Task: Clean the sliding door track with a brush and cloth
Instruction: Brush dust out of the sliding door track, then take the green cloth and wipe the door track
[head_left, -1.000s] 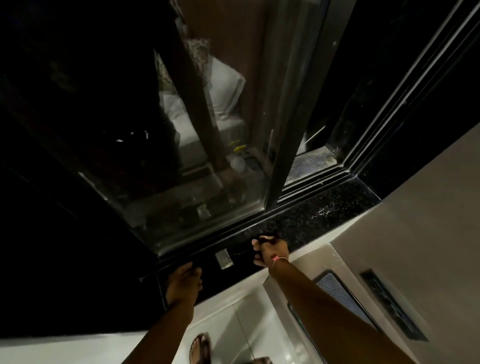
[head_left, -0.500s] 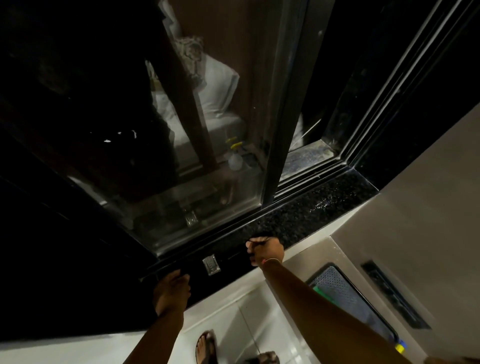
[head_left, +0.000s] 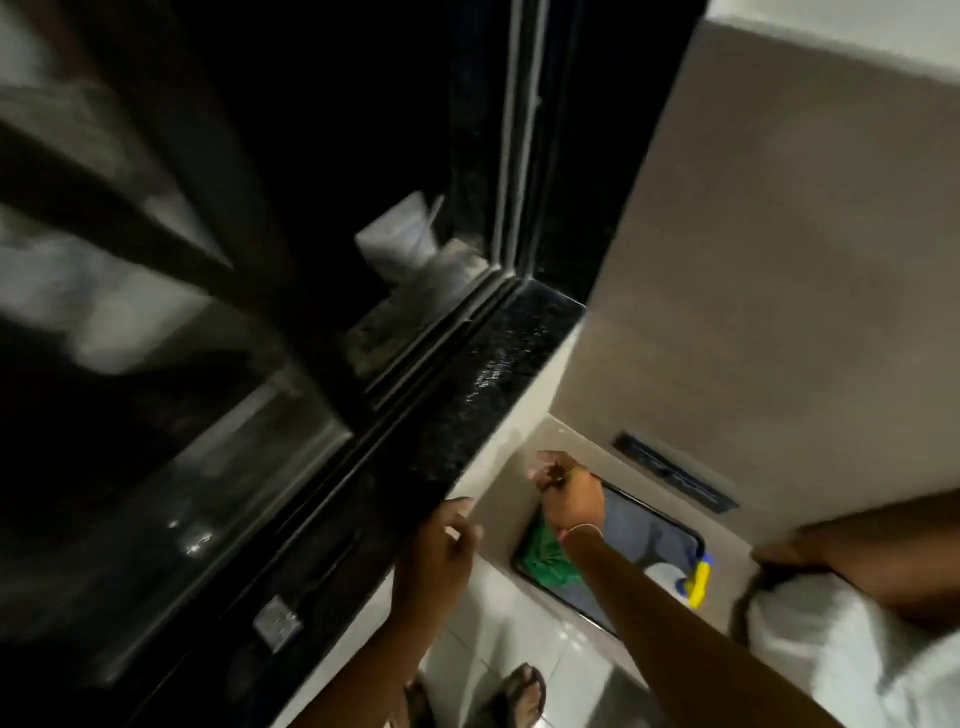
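The sliding door track (head_left: 415, 364) is a set of thin black rails that run from near left to far right, under the dark glass door (head_left: 171, 415); it looks dusty and grey at its far end; beside it on the right lies a shiny black speckled stone sill (head_left: 483, 384), with a small silver plate (head_left: 277, 623) low down near me.

My left hand (head_left: 441, 545) is at the near edge of the sill; the fingers are curled loosely and I cannot tell if they touch the stone; it holds nothing I can see.

My right hand (head_left: 569, 493) is off the sill, out over a dark tray (head_left: 649, 540) by the tan wall (head_left: 779, 312); its fingers are pinched together around something small and dark, too blurry for me to name; under my wrist a green cloth (head_left: 545, 558) lies in the tray; a yellow and blue thing (head_left: 698, 577) lies at the tray's right end.

My foot in a sandal (head_left: 519, 693) stands on the white floor (head_left: 498, 613).
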